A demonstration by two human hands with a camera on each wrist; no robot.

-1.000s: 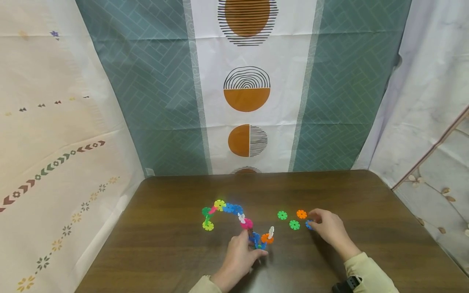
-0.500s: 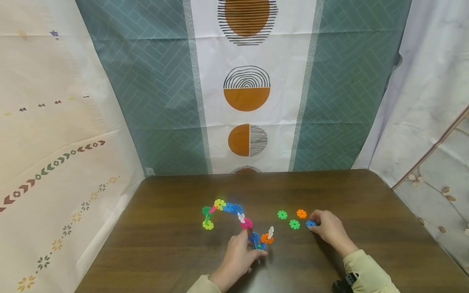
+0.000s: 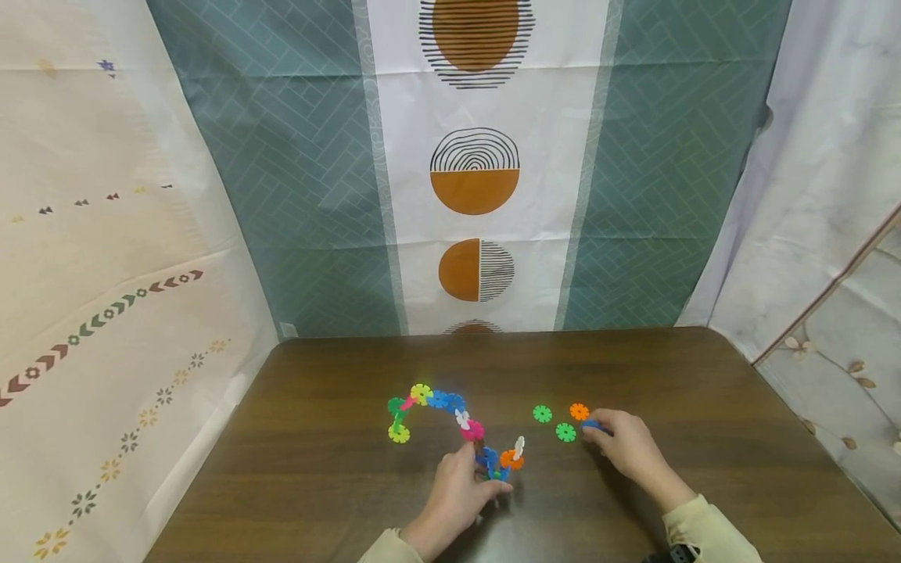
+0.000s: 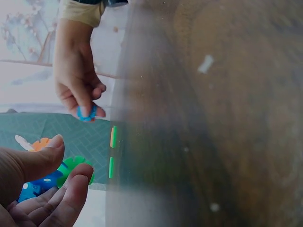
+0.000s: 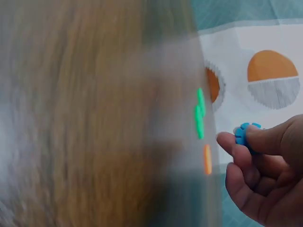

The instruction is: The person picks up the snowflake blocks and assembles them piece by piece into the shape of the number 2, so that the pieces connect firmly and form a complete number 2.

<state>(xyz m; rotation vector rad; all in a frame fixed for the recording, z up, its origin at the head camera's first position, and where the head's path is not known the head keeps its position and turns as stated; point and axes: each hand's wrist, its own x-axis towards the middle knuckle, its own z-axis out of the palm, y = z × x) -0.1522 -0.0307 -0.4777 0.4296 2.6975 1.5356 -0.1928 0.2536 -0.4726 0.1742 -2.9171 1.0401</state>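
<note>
A curved chain of linked plastic snowflake discs [image 3: 439,399], in yellow, green, pink, blue, white and orange, lies left of centre in the head view. At its near end my left hand [image 3: 456,489] holds the chain between thumb and fingers; a green disc [image 4: 71,169] and blue discs [image 4: 43,182] show behind those fingers in the left wrist view. My right hand [image 3: 629,446] pinches a blue snowflake disc [image 5: 244,134] between thumb and index finger, raised off the table in the right wrist view. Part of that disc is hidden by the thumb.
Two green discs [image 3: 542,414] and an orange disc [image 3: 579,411] lie flat on the brown wooden table [image 3: 338,500], just left of my right hand. Patterned cloth [image 3: 317,195] hangs behind the table and along both sides.
My right hand has taken hold of the blue disc, tipped it off the table and drawn it slightly left. My left hand and the chain have hardly moved.
</note>
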